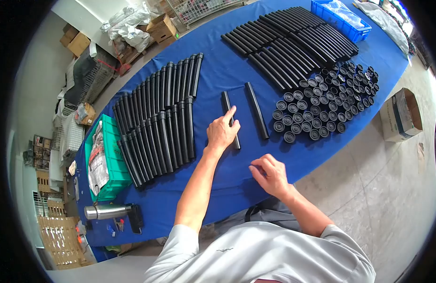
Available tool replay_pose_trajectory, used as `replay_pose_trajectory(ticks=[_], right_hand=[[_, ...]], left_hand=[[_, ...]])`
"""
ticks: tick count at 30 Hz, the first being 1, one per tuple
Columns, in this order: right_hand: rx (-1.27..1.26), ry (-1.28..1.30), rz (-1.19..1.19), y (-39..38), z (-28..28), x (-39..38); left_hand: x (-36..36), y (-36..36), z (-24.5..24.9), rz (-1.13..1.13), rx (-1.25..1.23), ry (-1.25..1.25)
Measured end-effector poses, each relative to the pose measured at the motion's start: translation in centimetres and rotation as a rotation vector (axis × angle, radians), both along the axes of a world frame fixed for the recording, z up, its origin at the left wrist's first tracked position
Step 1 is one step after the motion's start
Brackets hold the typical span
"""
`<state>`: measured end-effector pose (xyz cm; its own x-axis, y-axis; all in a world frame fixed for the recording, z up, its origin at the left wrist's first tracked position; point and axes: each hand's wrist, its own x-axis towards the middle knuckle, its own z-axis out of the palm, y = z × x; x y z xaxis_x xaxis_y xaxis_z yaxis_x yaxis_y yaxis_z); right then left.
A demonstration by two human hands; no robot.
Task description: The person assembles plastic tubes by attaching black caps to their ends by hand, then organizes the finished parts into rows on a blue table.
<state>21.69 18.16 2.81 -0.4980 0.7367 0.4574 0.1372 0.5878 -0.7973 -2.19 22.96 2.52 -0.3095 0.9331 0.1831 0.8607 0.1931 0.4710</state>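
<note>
My left hand (221, 132) lies over a black tube (225, 99) on the blue cloth, its index finger stretched and thumb spread. The tube's two ends show beyond the hand. A second black tube (257, 111) lies apart to the right. My right hand (271, 178) hovers near the front edge with fingers curled; whether anything is inside them is hidden. Many round black caps (306, 127) are clustered on the right. Behind them, plain black tubes (270, 70) lie in rows. To the left, rows of black tubes with wider collared ends (168, 87) lie side by side.
A blue cloth (218, 181) covers the table. At its left stand a green crate (119, 172) and a steel flask (104, 212), with a dark phone-like object (135, 219) beside it. A blue bin (355, 33) stands at the far right. An open cardboard box (399, 118) is on the floor.
</note>
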Motion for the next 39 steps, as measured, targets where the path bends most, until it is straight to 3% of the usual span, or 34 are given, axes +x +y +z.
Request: replay_pose_trajectory(ticks=[5,11,27,33,36,39], right_hand=[[0.409,-0.377,-0.411,3.2,2.8,4.9],[0.44,-0.663,-0.382,7.0,1.9,6.1],[0.442,-0.695,-0.349,6.8,-0.1,5.8],[0.449,-0.559,-0.329,5.7,1.6,5.3],[0.33,-0.37,-0.224,4.1,2.9,3.6],[0.01,-0.331,0.015,2.1,3.2,0.7]], left_hand=[[1.6,-6.2,-0.6,0.019,0.052,-0.005],[3.5,-12.4,-0.5,0.042,0.145,0.069],[3.8,-14.1,-0.6,0.059,0.221,0.018],[3.8,-14.2,-1.0,0.07,0.245,0.032],[4.0,-14.2,-0.9,0.087,0.285,0.038],[4.3,-15.0,-1.0,0.072,0.247,0.075]])
